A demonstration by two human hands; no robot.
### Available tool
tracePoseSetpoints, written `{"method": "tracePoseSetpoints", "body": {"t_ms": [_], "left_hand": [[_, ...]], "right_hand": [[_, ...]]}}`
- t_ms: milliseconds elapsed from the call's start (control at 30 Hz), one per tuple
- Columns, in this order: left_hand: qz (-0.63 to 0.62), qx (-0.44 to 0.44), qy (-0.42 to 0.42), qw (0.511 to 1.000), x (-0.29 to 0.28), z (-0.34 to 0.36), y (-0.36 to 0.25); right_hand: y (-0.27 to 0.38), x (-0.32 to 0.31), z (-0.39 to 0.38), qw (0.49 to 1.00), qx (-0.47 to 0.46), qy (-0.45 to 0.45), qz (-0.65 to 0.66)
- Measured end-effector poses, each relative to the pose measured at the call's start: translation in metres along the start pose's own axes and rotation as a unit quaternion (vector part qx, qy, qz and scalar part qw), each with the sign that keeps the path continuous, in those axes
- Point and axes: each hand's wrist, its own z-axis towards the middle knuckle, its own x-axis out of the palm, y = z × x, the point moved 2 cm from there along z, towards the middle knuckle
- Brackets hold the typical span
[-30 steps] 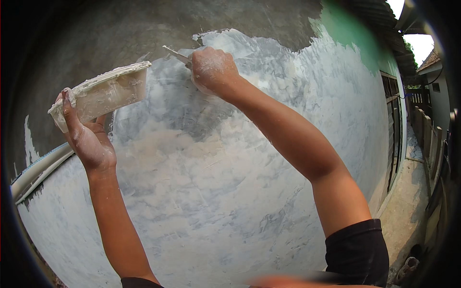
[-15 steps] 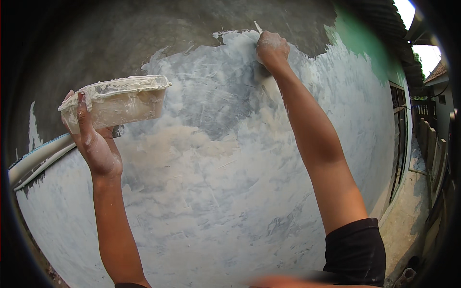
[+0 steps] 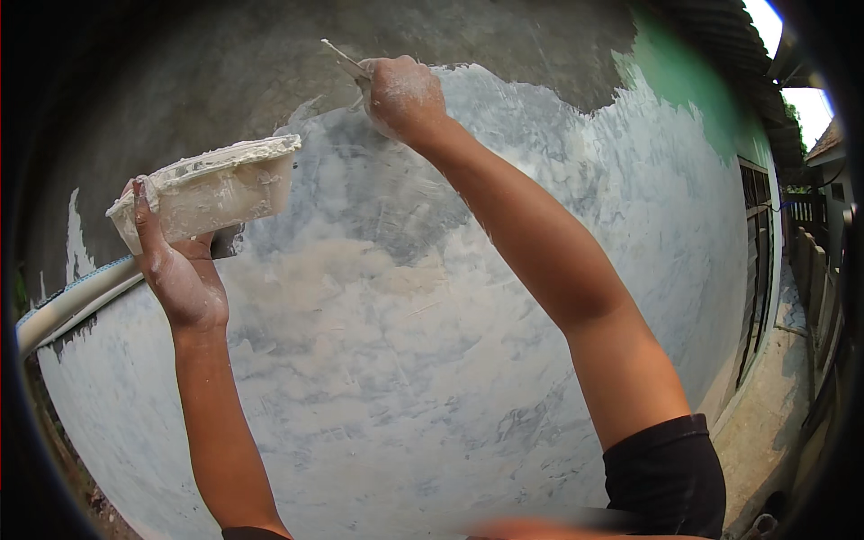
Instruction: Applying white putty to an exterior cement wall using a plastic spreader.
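My left hand holds up a clear plastic tub, its thumb on the near side and its palm underneath. White paste is caked along the tub's rim and smeared down its walls. Higher up and to the right, my right hand is closed round a putty knife, whose thin edge carries some white paste; the fist hides most of it. The knife is at the wall, by the border between the white-coated part and the bare dark grey part. Both hands are dusted with white.
A pale pipe runs along the wall at the left, below the tub. Green paint shows at the upper right, under a corrugated roof edge. Farther right are a window frame and a narrow concrete path.
My right hand has swept left along the upper border with the putty knife, coming nearer the tub. My left hand has shifted slightly, tipping the tub a little more.
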Motion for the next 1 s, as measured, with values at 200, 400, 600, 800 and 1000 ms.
{"method": "tracePoseSetpoints", "body": {"t_ms": [200,400,600,800,1000], "left_hand": [[0.046,0.019,0.046,0.998,-0.005,-0.002,-0.007],[0.085,0.027,0.032,0.996,-0.013,-0.003,-0.013],[0.085,0.022,0.059,0.994,-0.002,-0.006,-0.012],[0.064,0.023,0.065,0.996,-0.009,-0.007,-0.021],[0.081,0.0,0.064,0.995,-0.022,-0.015,-0.007]], "right_hand": [[-0.045,0.027,0.004,0.991,0.012,-0.089,-0.099],[0.027,0.074,-0.046,0.989,-0.102,0.023,-0.102],[0.026,0.011,-0.054,0.987,-0.089,0.114,-0.065],[-0.097,-0.025,-0.012,0.984,0.058,-0.075,-0.152],[-0.102,-0.014,0.009,0.962,0.179,-0.019,-0.203]]}}
